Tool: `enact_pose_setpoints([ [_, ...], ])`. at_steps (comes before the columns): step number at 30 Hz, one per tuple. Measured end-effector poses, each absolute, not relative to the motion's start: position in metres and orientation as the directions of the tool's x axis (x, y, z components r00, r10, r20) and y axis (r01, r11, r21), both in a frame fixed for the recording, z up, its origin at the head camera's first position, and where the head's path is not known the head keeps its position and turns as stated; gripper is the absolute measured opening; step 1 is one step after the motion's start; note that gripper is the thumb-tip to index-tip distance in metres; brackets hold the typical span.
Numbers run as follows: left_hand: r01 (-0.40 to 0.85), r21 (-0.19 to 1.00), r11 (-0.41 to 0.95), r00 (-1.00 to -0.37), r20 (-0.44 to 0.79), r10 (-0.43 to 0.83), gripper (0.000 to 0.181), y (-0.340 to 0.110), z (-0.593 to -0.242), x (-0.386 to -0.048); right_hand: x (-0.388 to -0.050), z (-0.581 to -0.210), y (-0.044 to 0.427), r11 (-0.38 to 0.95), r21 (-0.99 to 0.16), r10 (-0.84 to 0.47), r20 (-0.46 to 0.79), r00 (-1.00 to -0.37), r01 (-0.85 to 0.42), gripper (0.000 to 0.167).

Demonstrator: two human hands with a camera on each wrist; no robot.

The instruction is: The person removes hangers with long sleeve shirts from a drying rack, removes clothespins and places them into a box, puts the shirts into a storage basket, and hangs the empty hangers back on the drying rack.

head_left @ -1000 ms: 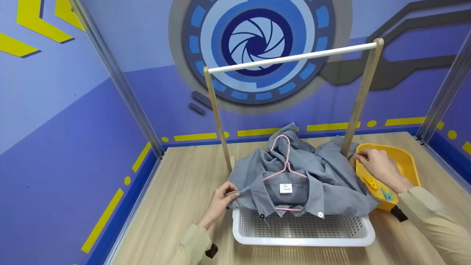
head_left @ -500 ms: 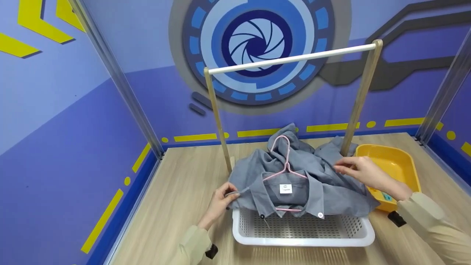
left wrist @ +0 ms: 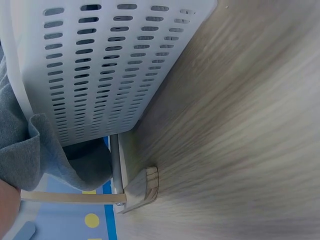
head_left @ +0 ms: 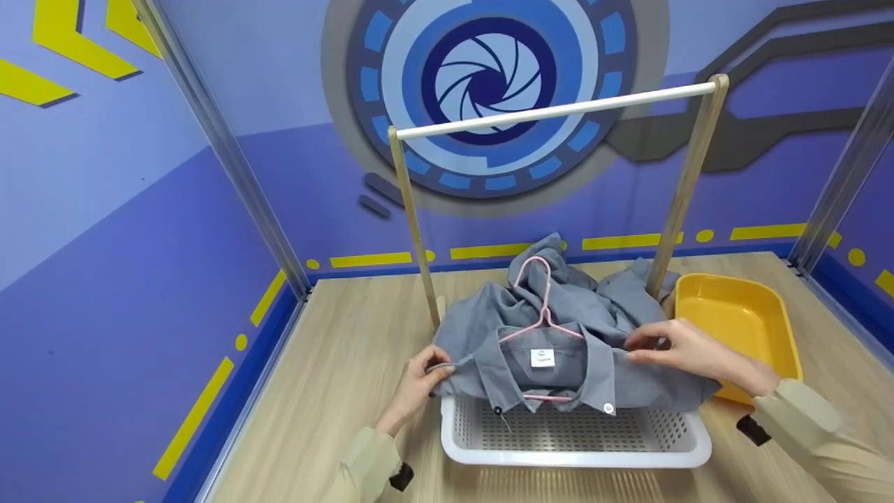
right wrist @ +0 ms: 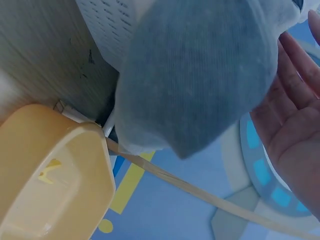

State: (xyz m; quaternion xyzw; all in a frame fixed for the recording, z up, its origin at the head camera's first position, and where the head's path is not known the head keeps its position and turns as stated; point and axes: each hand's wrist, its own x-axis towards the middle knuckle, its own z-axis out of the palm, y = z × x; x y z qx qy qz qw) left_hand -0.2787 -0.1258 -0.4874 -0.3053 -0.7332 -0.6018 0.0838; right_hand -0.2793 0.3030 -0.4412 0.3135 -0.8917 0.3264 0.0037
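A grey collared shirt (head_left: 545, 297) lies draped over a white basket (head_left: 576, 457). Its collar faces me, and a pink hanger (head_left: 545, 297) sits inside with the hook sticking out of the neck. At the left shoulder my left hand (head_left: 412, 388) pinches the edge of the cloth; the left wrist view catches only a bit of that hand (left wrist: 6, 207). My right hand (head_left: 688, 353) is at the shirt's right shoulder, thumb and fingers apart, fingertips by the fabric. In the right wrist view its fingers (right wrist: 292, 75) look fairly straight beside the cloth.
A rack with a white rod (head_left: 559, 110) and wooden posts stands behind the basket. To the right is a yellow tub (head_left: 789, 335); a yellow clip (right wrist: 49, 171) shows inside it in the right wrist view. Printed wall panels (head_left: 293, 181) close off the back and sides.
My right hand has moved left from over the yellow tub to the shirt's right shoulder. The left hand keeps its pinch on the left shoulder; shirt and hanger stay put.
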Motion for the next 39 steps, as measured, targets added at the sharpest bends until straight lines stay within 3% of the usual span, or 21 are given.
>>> enact_pose_setpoints([
  [11, 0.534, 0.841, 0.089, -0.811, 0.479, 0.337, 0.007, -0.125, -0.483, -0.279, -0.281, -0.447, 0.296, 0.458, -0.557, -0.676, 0.287, -0.678, -0.693, 0.003],
  [20, 0.560, 0.825, 0.075, -0.798, 0.513, 0.315, 0.007, -0.123, -0.478, -0.281, -0.278, -0.450, 0.293, 0.480, -0.520, -0.581, 0.415, -0.700, -0.706, 0.011],
  [28, 0.551, 0.831, 0.080, -0.806, 0.504, 0.310, 0.014, -0.128, -0.474, -0.282, -0.278, -0.450, 0.291, 0.416, -0.446, -0.557, 0.564, -0.609, -0.793, 0.006],
  [34, 0.540, 0.828, 0.151, -0.829, 0.492, 0.266, 0.018, -0.134, -0.471, -0.279, -0.279, -0.446, 0.291, 0.413, -0.442, -0.531, 0.594, -0.605, -0.796, 0.026],
  [39, 0.522, 0.827, 0.210, -0.848, 0.477, 0.229, 0.011, -0.135, -0.470, -0.276, -0.280, -0.444, 0.291, 0.428, -0.444, -0.512, 0.599, -0.616, -0.787, 0.026],
])
